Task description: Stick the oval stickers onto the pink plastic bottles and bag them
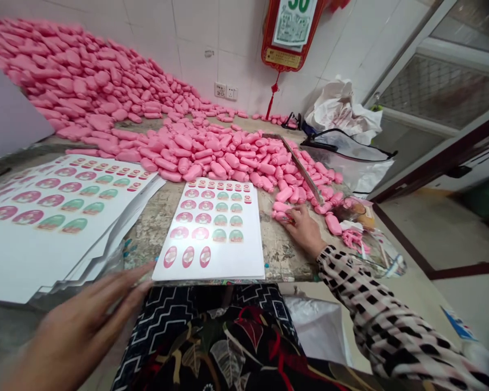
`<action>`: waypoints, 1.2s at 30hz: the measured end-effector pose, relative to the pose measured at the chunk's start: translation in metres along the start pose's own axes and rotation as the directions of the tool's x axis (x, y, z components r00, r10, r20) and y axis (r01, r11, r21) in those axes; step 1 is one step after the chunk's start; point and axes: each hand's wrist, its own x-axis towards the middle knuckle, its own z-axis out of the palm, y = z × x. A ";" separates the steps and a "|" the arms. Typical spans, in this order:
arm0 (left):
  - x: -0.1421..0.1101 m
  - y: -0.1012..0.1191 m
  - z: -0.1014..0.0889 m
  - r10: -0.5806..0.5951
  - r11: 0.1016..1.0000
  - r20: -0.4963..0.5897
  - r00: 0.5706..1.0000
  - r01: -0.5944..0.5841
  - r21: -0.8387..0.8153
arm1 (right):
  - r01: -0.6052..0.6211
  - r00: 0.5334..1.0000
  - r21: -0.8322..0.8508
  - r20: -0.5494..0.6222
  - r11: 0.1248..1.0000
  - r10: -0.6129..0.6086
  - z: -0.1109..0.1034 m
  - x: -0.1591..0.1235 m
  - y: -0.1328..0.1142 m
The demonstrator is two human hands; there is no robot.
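My left hand (92,317) is near the front edge of the table, fingers stretched out and slightly blurred. Its fingertips reach the lower left corner of a sticker sheet (228,263), which lies flat in front of me on similar sheets and bears rows of pink and green labels. To the right of the sheet, my right hand (305,231) is down on the table with its fingers bent against a small pink plastic bottle (280,207). Part of that bottle is hidden by the fingers. A large pile of like pink bottles (224,155) spreads behind the sheet.
A thick stack of sticker sheets (12,260) lies at the left. A narrow strip (299,165) runs through the bottles at right. Beyond are a clear zip bag (350,163) and a crumpled white bag (342,108). A red calendar (293,32) hangs on the tiled wall.
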 end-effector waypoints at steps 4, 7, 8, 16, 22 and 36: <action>0.017 0.042 0.026 -0.012 0.953 0.181 0.983 0.066 -0.295 | -0.166 0.985 0.321 0.005 0.932 0.173 -0.006 -0.007 -0.022; 0.031 0.070 0.050 -0.153 0.759 0.346 0.926 0.334 -0.559 | -0.281 0.959 0.789 0.210 0.546 0.191 -0.008 -0.020 -0.066; 0.034 0.078 0.058 -0.193 0.634 0.400 0.896 0.425 -0.646 | -0.304 0.953 0.873 0.273 0.381 0.134 -0.008 -0.027 -0.085; 0.028 0.087 0.084 -0.257 -0.104 0.485 0.836 0.475 -0.874 | -0.350 0.932 0.935 0.354 0.066 -0.078 -0.002 -0.091 -0.189; 0.001 0.067 0.074 -0.128 -0.236 0.692 0.710 0.656 -0.717 | -0.402 0.841 0.897 0.440 0.182 -0.313 -0.012 -0.105 -0.185; 0.000 0.040 0.061 -0.375 0.211 0.462 0.804 0.559 -0.802 | 0.180 0.935 0.401 0.213 0.898 -0.283 0.010 -0.061 -0.166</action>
